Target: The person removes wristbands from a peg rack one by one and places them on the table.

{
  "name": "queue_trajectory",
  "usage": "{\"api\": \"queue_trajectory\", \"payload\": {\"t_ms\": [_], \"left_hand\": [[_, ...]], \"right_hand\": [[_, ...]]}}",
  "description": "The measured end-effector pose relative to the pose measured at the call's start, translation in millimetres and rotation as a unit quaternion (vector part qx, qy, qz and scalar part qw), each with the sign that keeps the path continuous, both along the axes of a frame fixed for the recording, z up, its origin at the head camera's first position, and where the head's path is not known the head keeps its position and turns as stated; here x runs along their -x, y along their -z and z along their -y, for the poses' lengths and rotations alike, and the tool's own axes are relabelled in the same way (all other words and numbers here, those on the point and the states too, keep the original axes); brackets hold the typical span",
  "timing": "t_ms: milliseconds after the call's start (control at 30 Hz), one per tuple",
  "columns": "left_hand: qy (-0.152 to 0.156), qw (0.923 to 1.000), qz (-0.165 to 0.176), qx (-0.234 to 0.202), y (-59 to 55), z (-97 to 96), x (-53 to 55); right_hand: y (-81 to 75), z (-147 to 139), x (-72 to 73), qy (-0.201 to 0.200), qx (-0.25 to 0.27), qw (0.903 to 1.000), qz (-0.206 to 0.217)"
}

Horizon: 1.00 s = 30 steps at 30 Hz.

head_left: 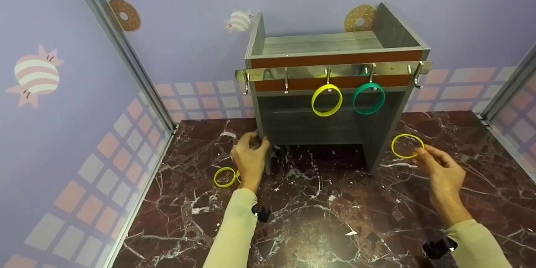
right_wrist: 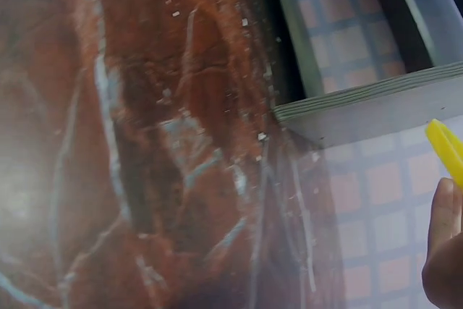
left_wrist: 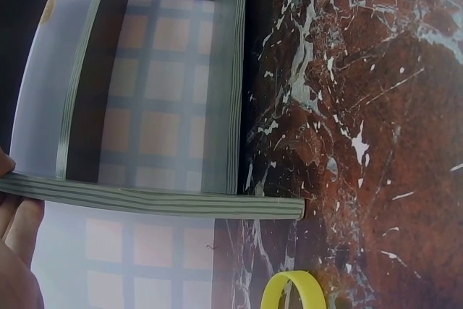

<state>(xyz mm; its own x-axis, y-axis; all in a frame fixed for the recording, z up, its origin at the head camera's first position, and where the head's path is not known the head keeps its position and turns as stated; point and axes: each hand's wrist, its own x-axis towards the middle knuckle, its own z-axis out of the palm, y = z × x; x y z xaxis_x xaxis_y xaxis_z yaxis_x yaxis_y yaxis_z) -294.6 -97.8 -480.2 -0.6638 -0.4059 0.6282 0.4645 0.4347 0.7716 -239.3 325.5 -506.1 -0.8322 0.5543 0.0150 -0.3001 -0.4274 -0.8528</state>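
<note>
My left hand (head_left: 250,157) grips the front edge of the left side panel (left_wrist: 166,200) of a small grey wooden shelf unit (head_left: 398,29), thumb on one side and fingers on the other. Out to the right of the unit, my right hand (head_left: 446,173) pinches a thin yellow ring (head_left: 393,146) by its edge, raised over the table. A metal hook rail (head_left: 301,72) runs across the unit's front. From its middle hook hangs a yellow ring (head_left: 314,106); a green ring (head_left: 355,106) hangs on the hook to the right of that.
Beside my left wrist, a yellow ring (head_left: 215,180) lies on the dark red marbled table (head_left: 310,226), with part of another showing behind the wrist. Patterned purple wall panels (head_left: 188,42) stand behind and at both sides. The rail's ends jut past the unit's sides.
</note>
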Motion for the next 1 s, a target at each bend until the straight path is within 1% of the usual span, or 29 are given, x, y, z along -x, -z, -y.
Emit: {"api": "queue_trajectory", "payload": {"t_ms": [100, 300, 433, 700, 867, 1000], "left_hand": [[0.002, 1.0, -0.003, -0.003, 0.8, 0.5, 0.3], [0.016, 0.9998, -0.002, -0.013, 0.1, 0.5, -0.3], [0.017, 0.9997, -0.004, -0.017, 0.4, 0.4, -0.4], [0.014, 0.9998, -0.003, -0.016, 2.0, 0.3, 0.5], [0.01, 0.9998, -0.011, -0.011, 3.5, 0.5, 1.2], [0.01, 0.9997, -0.019, -0.008, 4.5, 0.6, 1.8]], "right_hand": [[6.9, -2.2, 0.0, -0.018, -0.017, 0.9993, 0.028], [16.6, -6.8, -0.5, -0.064, -0.011, 0.9964, 0.054], [21.8, -8.0, -1.0, -0.084, -0.03, 0.9929, 0.078], [31.1, -6.2, -1.4, -0.112, -0.051, 0.986, 0.112], [35.5, -6.3, -1.8, -0.122, -0.064, 0.9824, 0.127], [39.4, -7.0, -3.1, -0.137, -0.067, 0.9788, 0.137]]}}
